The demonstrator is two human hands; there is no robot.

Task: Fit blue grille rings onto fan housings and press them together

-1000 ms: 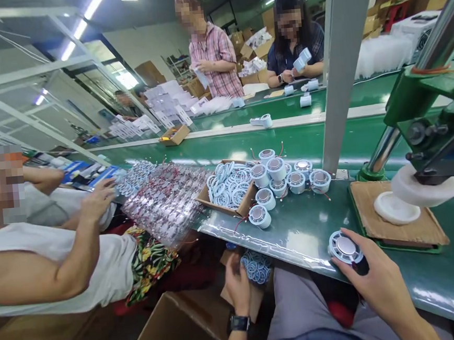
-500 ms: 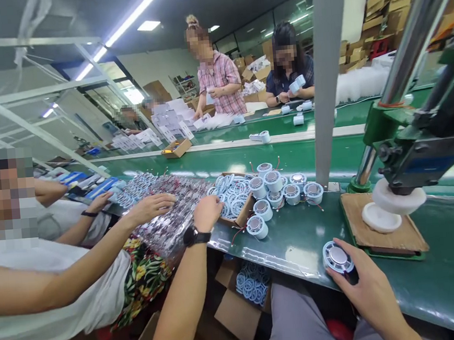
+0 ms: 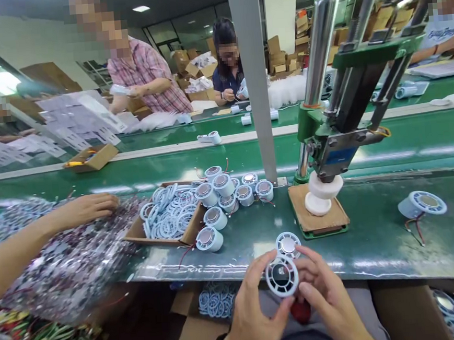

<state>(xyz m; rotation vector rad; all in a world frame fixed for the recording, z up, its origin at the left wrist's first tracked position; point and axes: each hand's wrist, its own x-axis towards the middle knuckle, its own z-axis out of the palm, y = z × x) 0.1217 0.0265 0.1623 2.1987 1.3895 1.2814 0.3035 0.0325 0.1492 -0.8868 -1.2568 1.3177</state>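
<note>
A light-blue slotted ring (image 3: 282, 276) is held upright at the table's front edge. My left hand (image 3: 253, 304) grips it between thumb and fingers on its left side. At its right edge, my right hand (image 3: 323, 291) has the thumb and curled fingers closed. The right index fingertip reaches a light-blue round speaker-like unit (image 3: 286, 243) with a silver centre, just beyond the ring. That unit is on the green table (image 3: 250, 265), partly hidden by the ring and fingers.
A cardboard box (image 3: 189, 238) of blue rings stands left of several wired round units (image 3: 215, 218). A hand press (image 3: 324, 186) with a white pad stands behind my hands. Another wired unit (image 3: 422, 204) sits at right. A co-worker's arm (image 3: 58, 220) rests over bagged parts (image 3: 80, 260).
My left hand has come from the ring box to my right hand, bringing a ring. My right hand has shifted its grip from the round unit to the ring. The view has turned right.
</note>
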